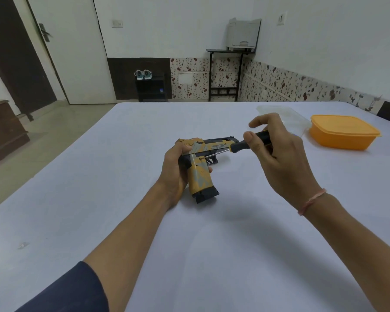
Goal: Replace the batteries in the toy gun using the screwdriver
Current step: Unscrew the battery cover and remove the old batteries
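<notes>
My left hand is wrapped round the toy gun at the back of its grip and slide, fingers curled, holding it side-up over the desk. The magazine base is low by the cloth; I cannot tell whether it touches. My right hand pinches the screwdriver by its black handle between thumb and curled fingers, index finger lifted free. The thin shaft runs down and left from that hand, tip at a small screw on the gun's side, just beside my left fingertips. Judgement: hollow hard plastic, light, stiff, glossy, likely to twist under driver pressure, so the firm hold belongs round the grip, close to the screw. The screw looks tiny and easily lost. Just beyond my right hand lies a clear lid; further right, an orange plastic box.
</notes>
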